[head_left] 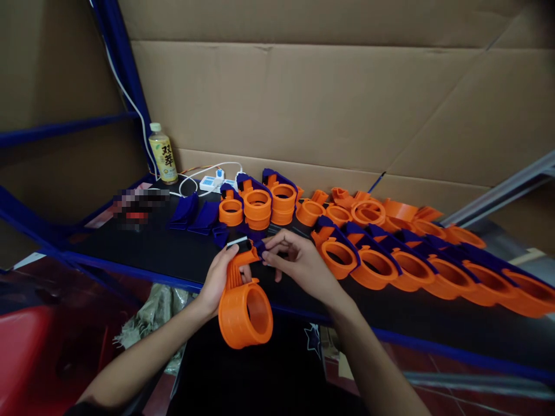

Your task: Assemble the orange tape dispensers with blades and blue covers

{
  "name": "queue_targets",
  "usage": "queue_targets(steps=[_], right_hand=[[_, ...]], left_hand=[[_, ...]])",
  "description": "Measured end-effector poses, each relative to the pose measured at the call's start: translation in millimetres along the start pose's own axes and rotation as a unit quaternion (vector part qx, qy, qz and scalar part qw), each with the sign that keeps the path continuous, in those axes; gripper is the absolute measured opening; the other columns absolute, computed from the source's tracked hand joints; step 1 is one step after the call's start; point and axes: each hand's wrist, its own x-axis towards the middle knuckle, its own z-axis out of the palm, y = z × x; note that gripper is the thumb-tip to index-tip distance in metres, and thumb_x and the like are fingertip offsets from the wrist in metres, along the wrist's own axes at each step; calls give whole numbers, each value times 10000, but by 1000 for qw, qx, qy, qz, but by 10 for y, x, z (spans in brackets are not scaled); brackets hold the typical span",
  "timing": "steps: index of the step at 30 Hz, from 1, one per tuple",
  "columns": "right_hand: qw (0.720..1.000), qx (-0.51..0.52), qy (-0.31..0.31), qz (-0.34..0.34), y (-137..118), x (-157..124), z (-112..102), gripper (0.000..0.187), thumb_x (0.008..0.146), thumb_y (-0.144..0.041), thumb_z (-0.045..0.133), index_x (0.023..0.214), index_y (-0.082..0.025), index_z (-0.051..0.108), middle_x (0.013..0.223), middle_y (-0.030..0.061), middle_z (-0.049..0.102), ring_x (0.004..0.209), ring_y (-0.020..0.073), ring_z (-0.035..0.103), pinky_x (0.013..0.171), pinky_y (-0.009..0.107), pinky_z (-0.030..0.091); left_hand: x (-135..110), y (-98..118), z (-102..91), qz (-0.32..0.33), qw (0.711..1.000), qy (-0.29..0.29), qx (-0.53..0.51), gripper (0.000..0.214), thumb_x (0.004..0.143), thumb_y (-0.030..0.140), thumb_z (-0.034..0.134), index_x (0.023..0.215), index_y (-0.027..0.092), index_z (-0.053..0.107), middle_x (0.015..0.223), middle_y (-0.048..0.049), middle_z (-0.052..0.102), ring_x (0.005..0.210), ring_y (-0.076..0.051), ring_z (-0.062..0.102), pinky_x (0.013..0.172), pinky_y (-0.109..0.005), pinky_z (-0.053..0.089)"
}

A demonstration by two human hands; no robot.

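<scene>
My left hand (220, 276) is closed round the neck of an orange plastic tape dispenser (245, 312), whose ring hangs below the table's front edge. A toothed metal blade (236, 241) sits at the dispenser's top. My right hand (299, 263) pinches a small dark blue piece (260, 247) against that top end. A row of finished orange dispensers with blue covers (416, 268) lies just right of my right hand.
On the black table (143, 251) lie stacked orange rings (256, 209), loose blue covers (196, 215), a white power strip (211, 183) with cables and a drink bottle (163, 153). Cardboard walls stand behind. A red object (26, 346) sits low left.
</scene>
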Motion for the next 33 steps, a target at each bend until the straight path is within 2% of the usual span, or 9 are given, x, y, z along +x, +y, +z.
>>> queue_targets(steps=[4, 8, 10, 12, 14, 17, 20, 23, 33], right_hand=[[995, 23, -82, 44, -20, 38, -109, 454, 783, -280, 776, 1211, -181, 665, 846, 20, 697, 691, 136, 668, 504, 242, 594], [997, -35, -65, 21, 15, 6, -103, 428, 808, -311, 764, 1209, -180, 691, 752, -10, 672, 551, 95, 626, 529, 235, 582], [996, -83, -29, -19, 17, -23, -71, 403, 817, -316, 759, 1199, -204, 696, 835, 11, 695, 574, 96, 630, 533, 231, 573], [987, -143, -10, -72, -1, -47, -48, 357, 818, -293, 756, 1168, -236, 710, 1027, 52, 711, 676, 116, 652, 550, 233, 574], [971, -205, -10, -123, -28, -59, -45, 315, 821, -260, 750, 1135, -259, 724, 1174, 67, 690, 747, 127, 653, 569, 236, 572], [950, -261, -27, -171, -53, -63, -64, 303, 845, -245, 726, 1146, -273, 719, 1207, 70, 689, 801, 144, 660, 629, 260, 580], [943, -264, -35, -197, -33, -67, -86, 290, 859, -248, 718, 1148, -269, 716, 1214, 78, 689, 935, 183, 681, 729, 301, 596], [949, -238, -29, -206, 21, -79, -97, 284, 863, -245, 720, 1146, -268, 715, 1218, 80, 686, 1000, 194, 678, 749, 305, 604], [957, -211, 6, -199, 193, -117, -87, 307, 845, -286, 748, 1148, -260, 706, 1201, 85, 698, 904, 174, 674, 761, 331, 613]], left_hand=[[-5, 42, 9, -4, 1000, -16, 23, 361, 838, 506, 648, 861, 155, 570, 506, -25, 642, 409, -127, 563, 455, -212, 462], [-7, 45, 19, -6, 1000, -16, 24, 351, 848, 501, 640, 860, 159, 564, 502, -22, 639, 406, -125, 560, 458, -211, 464], [-7, 35, 17, -8, 1000, -19, 22, 342, 854, 495, 635, 872, 161, 559, 507, -21, 642, 407, -127, 564, 463, -214, 468], [-3, 21, 10, -5, 999, -23, 22, 328, 849, 479, 647, 886, 169, 549, 517, -16, 646, 415, -132, 574, 471, -218, 473], [4, 6, 1, -1, 1000, -22, 20, 322, 832, 460, 674, 905, 178, 538, 524, 0, 643, 423, -135, 584, 479, -221, 478], [13, -3, -7, -4, 999, -23, 26, 343, 817, 458, 692, 941, 178, 539, 517, 21, 621, 418, -138, 585, 481, -226, 479], [15, 7, -4, -16, 999, -31, 37, 377, 817, 472, 691, 991, 170, 547, 526, 31, 609, 412, -136, 581, 488, -233, 485], [9, 17, 7, -17, 998, -38, 41, 374, 818, 467, 696, 992, 178, 536, 534, 37, 605, 409, -129, 573, 492, -232, 484], [4, 14, -1, -15, 997, -59, 54, 343, 826, 472, 682, 925, 187, 519, 502, 23, 612, 388, -120, 545, 445, -198, 407]])
